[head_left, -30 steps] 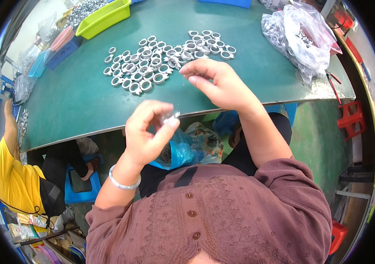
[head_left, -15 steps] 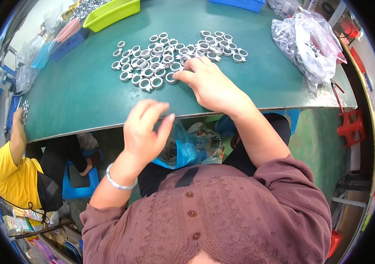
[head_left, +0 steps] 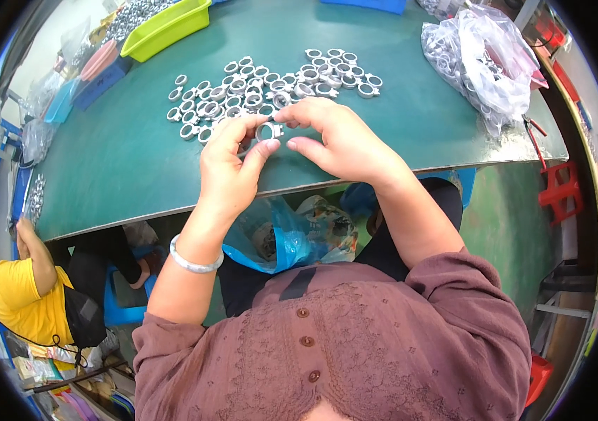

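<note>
My left hand (head_left: 232,158) pinches one grey metal ring clamp (head_left: 262,133) between thumb and fingers, just above the near part of the table. The clamp's small lug points toward my right hand (head_left: 337,140). That hand is open beside it, thumb and index finger apart on either side of the lug, with no contact that I can make out. Behind both hands spreads a loose pile of similar ring clamps (head_left: 253,84) on the green table (head_left: 123,161). My fingers hide some of the nearest ones.
A clear plastic bag (head_left: 481,67) of metal parts lies at the right, with red-handled pliers (head_left: 534,137) near it. At the far left stand a lime-green tray (head_left: 165,31) and a blue bin (head_left: 102,77). A blue bag (head_left: 271,235) hangs below the table edge. A person in yellow (head_left: 25,291) sits left.
My left hand has risen to the table and now grips a ring clamp. My right hand has drawn back slightly from the pile, its fingers opening beside that clamp.
</note>
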`<action>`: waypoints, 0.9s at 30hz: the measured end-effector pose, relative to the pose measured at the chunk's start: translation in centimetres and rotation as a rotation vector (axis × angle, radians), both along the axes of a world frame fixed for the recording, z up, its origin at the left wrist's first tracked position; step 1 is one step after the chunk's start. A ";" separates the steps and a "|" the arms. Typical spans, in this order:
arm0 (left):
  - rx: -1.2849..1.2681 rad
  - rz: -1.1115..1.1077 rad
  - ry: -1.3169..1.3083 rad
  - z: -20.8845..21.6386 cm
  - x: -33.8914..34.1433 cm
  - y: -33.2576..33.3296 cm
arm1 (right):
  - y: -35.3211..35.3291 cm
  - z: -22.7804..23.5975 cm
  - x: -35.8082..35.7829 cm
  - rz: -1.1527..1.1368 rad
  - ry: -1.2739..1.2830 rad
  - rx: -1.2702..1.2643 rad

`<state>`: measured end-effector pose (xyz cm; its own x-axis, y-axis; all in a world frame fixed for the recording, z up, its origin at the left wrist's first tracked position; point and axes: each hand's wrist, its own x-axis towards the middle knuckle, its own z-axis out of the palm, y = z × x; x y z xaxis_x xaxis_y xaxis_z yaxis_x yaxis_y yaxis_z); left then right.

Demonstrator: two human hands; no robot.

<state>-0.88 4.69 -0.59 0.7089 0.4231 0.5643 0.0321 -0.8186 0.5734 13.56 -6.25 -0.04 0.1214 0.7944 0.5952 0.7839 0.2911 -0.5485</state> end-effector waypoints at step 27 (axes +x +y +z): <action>-0.700 -0.405 -0.328 -0.4 -0.7 -2.8 | -2.3 2.4 -1.7 0.206 0.370 0.029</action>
<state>-1.59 1.94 -0.97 0.7273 0.4993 0.4709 -0.4399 -0.1875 0.8783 11.89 -8.51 2.41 0.1713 0.8080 0.5637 0.4593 0.4407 -0.7713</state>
